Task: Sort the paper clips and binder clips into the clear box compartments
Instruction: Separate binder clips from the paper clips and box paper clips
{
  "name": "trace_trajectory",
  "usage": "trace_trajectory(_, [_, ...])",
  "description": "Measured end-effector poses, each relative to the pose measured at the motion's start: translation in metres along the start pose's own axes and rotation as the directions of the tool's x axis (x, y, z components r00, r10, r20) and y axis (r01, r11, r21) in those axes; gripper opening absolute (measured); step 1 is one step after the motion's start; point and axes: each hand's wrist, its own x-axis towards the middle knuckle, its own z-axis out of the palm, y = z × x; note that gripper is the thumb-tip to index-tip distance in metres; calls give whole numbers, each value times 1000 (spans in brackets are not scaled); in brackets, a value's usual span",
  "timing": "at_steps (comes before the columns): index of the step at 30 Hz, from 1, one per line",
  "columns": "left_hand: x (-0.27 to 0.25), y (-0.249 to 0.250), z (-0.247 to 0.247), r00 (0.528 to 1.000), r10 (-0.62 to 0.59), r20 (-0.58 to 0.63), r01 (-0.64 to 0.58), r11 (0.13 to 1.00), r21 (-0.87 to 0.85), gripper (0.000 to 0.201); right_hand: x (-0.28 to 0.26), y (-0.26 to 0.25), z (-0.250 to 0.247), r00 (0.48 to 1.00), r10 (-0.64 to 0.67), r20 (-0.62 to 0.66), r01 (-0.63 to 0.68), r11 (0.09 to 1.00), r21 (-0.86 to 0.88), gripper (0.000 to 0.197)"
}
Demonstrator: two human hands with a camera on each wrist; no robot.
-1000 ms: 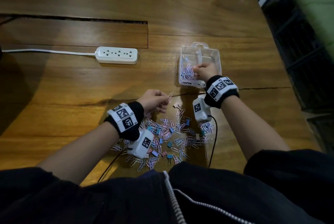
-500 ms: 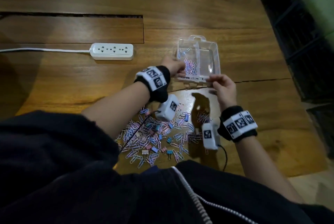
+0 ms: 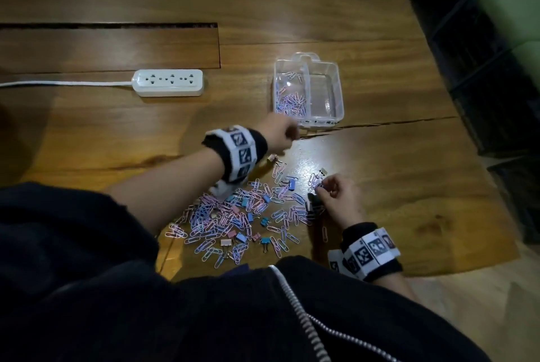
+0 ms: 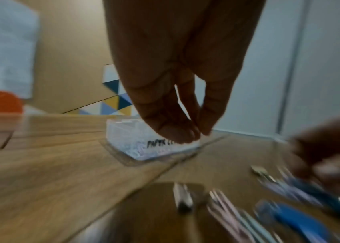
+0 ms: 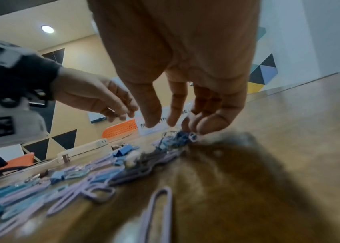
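The clear box sits on the wooden table beyond the pile, and it has two compartments: the left one holds a heap of pink and blue paper clips, the right one looks bare. On its near wall the left wrist view shows black lettering, blurred. Just short of the box's near-left corner hangs the left hand, fingers drawn together and pointing down; whether they pinch anything I cannot tell, since that wrist view is smeared. Nearer the person, a loose pile of pink and blue paper clips lies spread on the table with blue and pink binder clips mixed through it. The right hand is at the pile's right edge, its fingers curled down onto a small cluster of clips; the right wrist view shows the fingertips touching blue clips, thumb apart. Well to the left of the box lies a white power strip with its cord running off left.
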Motion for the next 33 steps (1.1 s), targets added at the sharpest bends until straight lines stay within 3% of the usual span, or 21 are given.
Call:
trace_trajectory(3, [-19,-16,28,979,48,197,-112,938,328,38,-1,-3,3,999,31,-34,-32,999,-20,16])
trace_trajectory(5, [-28,-24,42,962,100,254,-217,845,489,49,1,-3,2,999,36,-11,-36,998,-58,18])
trace_trajectory(8, [-37,-30,55,959,156,236,-273,733,623,56,1,-1,-7,997,73,34,-71,996,-50,23])
trace_trajectory(11, [-40,-33,59,960,184,209,-277,712,645,46,-1,1,-10,999,42,-15,-43,997,-67,24])
trace_trajectory(14, [-37,-35,58,967,177,183,-253,748,614,35,-4,-4,-9,996,-85,-24,79,979,-190,34])
trace_trajectory(18, [-36,-32,54,983,92,160,-166,819,549,26,-2,-13,-5,970,-227,83,240,860,-450,34])
trace_trajectory(25, [-40,-44,49,992,-36,121,-18,908,418,23,10,-11,-11,964,-224,147,267,840,-472,21])
trace_trajectory(28, [-44,-44,42,997,-62,35,56,987,149,6,13,-11,-9,956,-235,175,292,801,-523,23])
trace_trajectory(30, [-44,-44,37,993,-122,-1,121,990,-76,11,14,-13,-7,950,-244,195,312,781,-542,23])
trace_trajectory(33, [-41,-44,36,987,-160,31,163,979,-126,19,15,-19,-4,942,-240,233,329,795,-510,17])
